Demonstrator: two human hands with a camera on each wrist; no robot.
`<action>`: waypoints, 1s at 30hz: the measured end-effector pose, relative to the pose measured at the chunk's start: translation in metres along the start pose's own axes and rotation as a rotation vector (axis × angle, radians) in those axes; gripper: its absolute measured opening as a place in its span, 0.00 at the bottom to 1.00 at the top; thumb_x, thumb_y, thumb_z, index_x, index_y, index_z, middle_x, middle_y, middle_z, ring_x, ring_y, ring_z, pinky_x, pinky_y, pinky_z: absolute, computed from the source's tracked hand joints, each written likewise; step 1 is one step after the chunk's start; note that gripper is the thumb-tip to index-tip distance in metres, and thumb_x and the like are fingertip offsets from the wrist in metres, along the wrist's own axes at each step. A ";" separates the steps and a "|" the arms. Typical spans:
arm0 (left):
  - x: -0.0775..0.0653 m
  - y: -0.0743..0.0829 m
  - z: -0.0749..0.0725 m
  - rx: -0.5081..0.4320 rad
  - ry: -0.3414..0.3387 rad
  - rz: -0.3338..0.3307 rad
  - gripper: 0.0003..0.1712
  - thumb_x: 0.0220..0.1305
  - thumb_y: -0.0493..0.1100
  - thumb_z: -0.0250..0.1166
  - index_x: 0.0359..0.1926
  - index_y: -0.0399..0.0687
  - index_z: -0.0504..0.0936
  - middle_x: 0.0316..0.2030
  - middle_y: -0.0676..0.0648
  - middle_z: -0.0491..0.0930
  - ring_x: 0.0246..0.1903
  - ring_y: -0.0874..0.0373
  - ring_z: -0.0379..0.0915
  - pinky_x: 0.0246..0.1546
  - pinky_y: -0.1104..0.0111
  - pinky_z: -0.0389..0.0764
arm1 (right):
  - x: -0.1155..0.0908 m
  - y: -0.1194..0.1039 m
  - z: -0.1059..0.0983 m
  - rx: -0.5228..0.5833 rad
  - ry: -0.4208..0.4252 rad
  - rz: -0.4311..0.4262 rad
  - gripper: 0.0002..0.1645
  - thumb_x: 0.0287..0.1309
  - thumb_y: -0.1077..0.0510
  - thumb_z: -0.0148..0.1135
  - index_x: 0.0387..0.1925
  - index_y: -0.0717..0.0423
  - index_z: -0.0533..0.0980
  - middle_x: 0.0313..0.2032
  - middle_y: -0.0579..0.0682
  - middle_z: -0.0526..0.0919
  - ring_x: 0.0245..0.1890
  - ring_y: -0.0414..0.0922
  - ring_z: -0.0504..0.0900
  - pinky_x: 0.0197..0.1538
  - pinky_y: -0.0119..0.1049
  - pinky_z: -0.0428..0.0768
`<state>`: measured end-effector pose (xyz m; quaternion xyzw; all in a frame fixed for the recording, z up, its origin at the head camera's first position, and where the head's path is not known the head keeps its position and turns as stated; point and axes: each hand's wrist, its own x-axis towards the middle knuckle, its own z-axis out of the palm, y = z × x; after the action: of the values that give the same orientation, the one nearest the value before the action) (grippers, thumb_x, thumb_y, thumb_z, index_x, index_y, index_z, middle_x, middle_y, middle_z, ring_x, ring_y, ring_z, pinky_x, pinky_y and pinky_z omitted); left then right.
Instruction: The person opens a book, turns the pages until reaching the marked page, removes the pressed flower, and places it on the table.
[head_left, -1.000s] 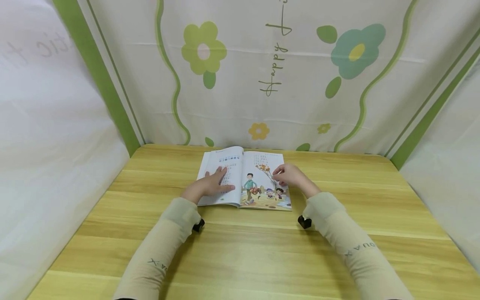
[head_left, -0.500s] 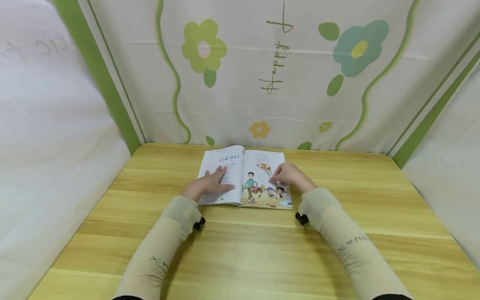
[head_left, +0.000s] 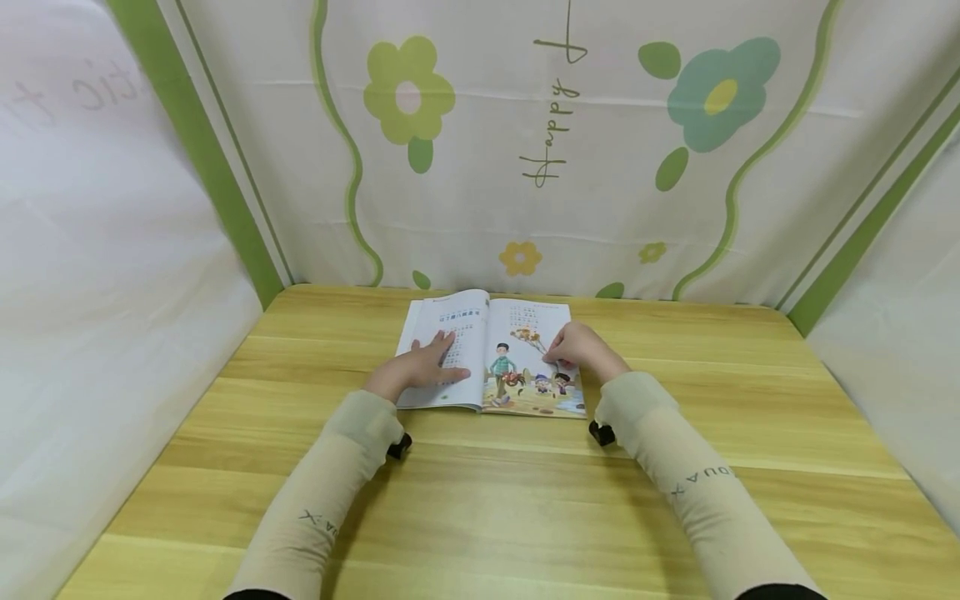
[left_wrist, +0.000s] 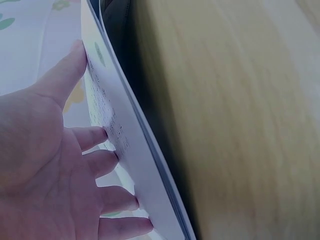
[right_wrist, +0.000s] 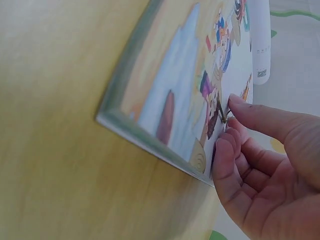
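Note:
An open picture book (head_left: pixel 495 327) lies at the back middle of the table. Spread over its left page is my left hand (head_left: pixel 423 367); in the left wrist view its fingertips and thumb press that page (left_wrist: pixel 120 130), whose lower edge lifts a little above the sheets beneath. A sprig of small orange dried flowers (head_left: pixel 529 335) lies over the illustrated right page. My right hand (head_left: pixel 579 350) pinches the thin stem end of the sprig, close over the page. In the right wrist view the dark stem (right_wrist: pixel 223 118) shows between thumb and fingertips.
The wooden table (head_left: pixel 495 508) stretches in front of the book and to both sides. Behind it hangs a white cloth (head_left: pixel 465 192) with printed flowers, and similar cloth panels close off the left and right. Black wrist cameras (head_left: pixel 602 433) sit under the sleeves.
My right hand has come slightly down and left onto the stem, its fingers closing from a looser pose into a pinch. The left hand has stayed on its page.

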<state>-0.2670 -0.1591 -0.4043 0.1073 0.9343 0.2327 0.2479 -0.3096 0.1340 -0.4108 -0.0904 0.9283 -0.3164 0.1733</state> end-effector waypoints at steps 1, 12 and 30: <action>0.000 0.000 0.000 -0.001 0.000 0.000 0.54 0.59 0.69 0.54 0.73 0.52 0.36 0.71 0.42 0.28 0.65 0.32 0.19 0.61 0.41 0.34 | 0.000 0.000 0.000 0.007 -0.001 0.002 0.09 0.50 0.59 0.69 0.24 0.63 0.81 0.19 0.51 0.79 0.18 0.41 0.74 0.27 0.33 0.76; -0.002 0.002 -0.001 0.001 -0.005 -0.007 0.53 0.60 0.68 0.54 0.73 0.53 0.36 0.71 0.43 0.29 0.66 0.33 0.19 0.61 0.40 0.35 | 0.003 0.010 -0.003 0.135 -0.021 0.038 0.10 0.51 0.58 0.68 0.29 0.63 0.81 0.23 0.51 0.81 0.21 0.42 0.77 0.29 0.33 0.78; -0.004 0.004 0.000 0.009 0.006 -0.003 0.52 0.61 0.67 0.54 0.73 0.51 0.37 0.71 0.42 0.29 0.66 0.34 0.20 0.63 0.43 0.34 | -0.008 0.026 -0.014 0.621 -0.083 0.079 0.18 0.58 0.67 0.60 0.48 0.72 0.72 0.31 0.58 0.81 0.25 0.43 0.81 0.34 0.36 0.81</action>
<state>-0.2637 -0.1570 -0.4008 0.1061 0.9362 0.2283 0.2452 -0.3095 0.1646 -0.4145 -0.0096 0.7823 -0.5737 0.2426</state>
